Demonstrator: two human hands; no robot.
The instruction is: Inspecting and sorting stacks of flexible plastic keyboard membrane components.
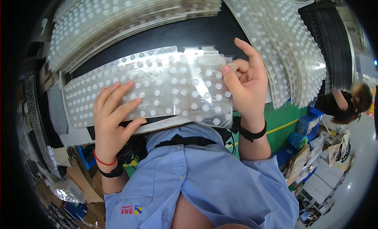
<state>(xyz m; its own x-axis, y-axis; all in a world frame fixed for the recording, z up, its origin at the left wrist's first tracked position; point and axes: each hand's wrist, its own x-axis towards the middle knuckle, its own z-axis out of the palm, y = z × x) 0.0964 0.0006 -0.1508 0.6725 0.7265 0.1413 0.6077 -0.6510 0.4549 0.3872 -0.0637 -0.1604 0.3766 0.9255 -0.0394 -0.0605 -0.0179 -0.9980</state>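
Sheets at hand: a pile of clear dotted sheets (pixel 169 91) lies along the near edge of the black surface (pixel 214 30), in front of the person's shirt (pixel 220 166), with comb-like strips (pixel 200 48) showing at its upper right.
Stacks around: a tall left stack (pixel 130 22) of similar sheets fills the far left; a fanned right stack (pixel 285 51) stands just beyond the right hand (pixel 252 85), limiting room on that side.
Left margin: a grey cloth (pixel 58 110) hangs by the pile's end; a crumpled plastic bag (pixel 67 190) lies lower down.
Right margin: blue bins (pixel 309 124) on a green floor (pixel 281 120); a co-worker (pixel 348 105) in dark clothing is farther off.
Hidden or unclear: glare whitens the pile's right part; the left hand (pixel 112 122) covers some dots; the sheet count cannot be told; both stacks run toward the dark rim, and the co-worker is blurred.
Left hand pose: palm down, fingers (pixel 128 107) spread and released, resting on the top sheet.
Right hand pose: wrist raised, index finger lifted, the others curled, thumb over the pile's right edge; whether they grasp a sheet, I cannot tell.
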